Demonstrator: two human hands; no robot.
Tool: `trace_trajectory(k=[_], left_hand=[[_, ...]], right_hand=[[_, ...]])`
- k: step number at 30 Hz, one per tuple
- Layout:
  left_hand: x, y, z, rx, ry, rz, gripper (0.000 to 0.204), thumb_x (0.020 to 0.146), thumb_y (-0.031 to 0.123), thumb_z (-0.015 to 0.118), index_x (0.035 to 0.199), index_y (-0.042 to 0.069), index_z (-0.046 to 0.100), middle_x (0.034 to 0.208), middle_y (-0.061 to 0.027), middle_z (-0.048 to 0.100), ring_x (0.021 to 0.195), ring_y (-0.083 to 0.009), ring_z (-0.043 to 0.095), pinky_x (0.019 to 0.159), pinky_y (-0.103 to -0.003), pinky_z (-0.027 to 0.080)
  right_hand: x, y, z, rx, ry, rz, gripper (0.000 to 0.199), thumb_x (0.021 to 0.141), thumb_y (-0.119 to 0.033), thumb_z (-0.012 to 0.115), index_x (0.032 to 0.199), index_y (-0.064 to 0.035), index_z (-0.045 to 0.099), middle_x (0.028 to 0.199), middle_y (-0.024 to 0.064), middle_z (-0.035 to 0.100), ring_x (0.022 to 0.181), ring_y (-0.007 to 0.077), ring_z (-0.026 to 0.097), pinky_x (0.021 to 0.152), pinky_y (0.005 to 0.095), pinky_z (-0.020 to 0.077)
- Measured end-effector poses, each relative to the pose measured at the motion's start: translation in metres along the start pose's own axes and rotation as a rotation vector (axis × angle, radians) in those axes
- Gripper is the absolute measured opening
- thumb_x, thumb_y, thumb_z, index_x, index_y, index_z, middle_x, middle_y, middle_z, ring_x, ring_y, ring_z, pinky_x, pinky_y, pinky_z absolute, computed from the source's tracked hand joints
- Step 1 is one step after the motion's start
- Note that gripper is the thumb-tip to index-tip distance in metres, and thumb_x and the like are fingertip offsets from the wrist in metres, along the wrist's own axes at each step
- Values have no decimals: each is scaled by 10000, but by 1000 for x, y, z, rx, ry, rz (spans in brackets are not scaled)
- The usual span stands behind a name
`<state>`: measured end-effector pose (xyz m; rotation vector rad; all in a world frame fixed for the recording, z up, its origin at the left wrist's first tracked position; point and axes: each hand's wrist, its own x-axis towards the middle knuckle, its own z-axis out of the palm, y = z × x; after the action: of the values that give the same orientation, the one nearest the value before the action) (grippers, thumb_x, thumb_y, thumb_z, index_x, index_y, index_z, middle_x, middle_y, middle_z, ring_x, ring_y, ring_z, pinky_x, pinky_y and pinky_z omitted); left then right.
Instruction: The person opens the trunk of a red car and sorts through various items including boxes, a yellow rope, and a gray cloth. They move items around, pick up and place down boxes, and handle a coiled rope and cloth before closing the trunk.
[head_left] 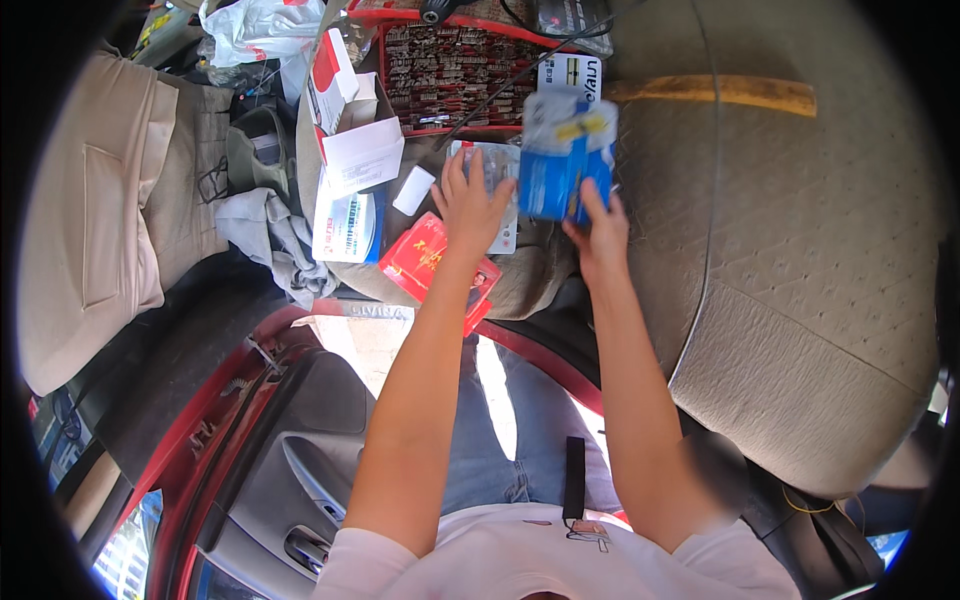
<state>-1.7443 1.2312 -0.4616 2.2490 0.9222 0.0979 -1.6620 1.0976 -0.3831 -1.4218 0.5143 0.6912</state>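
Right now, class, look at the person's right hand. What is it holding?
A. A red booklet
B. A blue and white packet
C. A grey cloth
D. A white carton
B: the right hand has its grip on a blue and white packet lifted above the car seat, while the left hand rests flat on a clear packet next to it.

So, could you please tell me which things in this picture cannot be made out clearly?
- Blue packet, head view: smeared by motion in the right hand, so its contents are unreadable.
- Clear packet, head view: mostly covered by the left hand.
- Red tray, head view: the small items filling it are too tiny to identify, and a black cable crosses it.
- Red booklet, head view: partly hidden under the left forearm.
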Motion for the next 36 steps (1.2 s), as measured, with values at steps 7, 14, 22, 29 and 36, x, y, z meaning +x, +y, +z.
trace_trajectory(k=[7, 14, 22, 29, 36], left_hand=[[-1, 28, -3, 25, 28, -110, 970, 609, 209, 787, 1383, 101, 212, 1418, -236, 155, 1307, -399, 179, 1048, -492, 204], [2, 31, -3, 47, -12, -183, 1017, 591, 189, 797, 1375, 34, 169, 1360, -231, 266, 1222, -393, 319, 1009, -427, 294], [10, 16, 2, -25, -42, -315, 1039, 580, 238, 812, 1350, -17, 163, 1299, -230, 346, 1172, -396, 368, 969, -430, 336], [18, 3, 7, -61, -28, -342, 982, 517, 291, 837, 1253, -34, 275, 1231, -248, 406, 1147, -414, 391, 955, -436, 353], [29, 0, -13, -260, -210, -543, 949, 519, 263, 819, 1255, 24, 270, 1246, -268, 389, 1146, -421, 412, 931, -443, 393]], right_hand=[[80, -26, 11, 183, -57, -184, 444, 808, -191, 671, 1178, -43, 477, 1005, 48, 578, 870, 152, 569, 719, 313, 508], [71, -3, 8, 84, -32, -183, 314, 849, -265, 604, 1035, -15, 566, 892, 33, 602, 744, 98, 568, 647, 256, 516], [31, -42, 15, 59, 39, -393, 425, 840, -251, 613, 1137, 39, 523, 981, 74, 596, 869, 139, 576, 667, 307, 549], [73, -82, 77, -78, -309, -374, 487, 816, -257, 640, 1168, 52, 508, 1058, 106, 563, 948, 174, 562, 738, 332, 550], [67, -24, 65, -233, -129, -343, 397, 823, -278, 630, 1129, -32, 571, 1045, 59, 571, 933, 156, 552, 734, 300, 492]])
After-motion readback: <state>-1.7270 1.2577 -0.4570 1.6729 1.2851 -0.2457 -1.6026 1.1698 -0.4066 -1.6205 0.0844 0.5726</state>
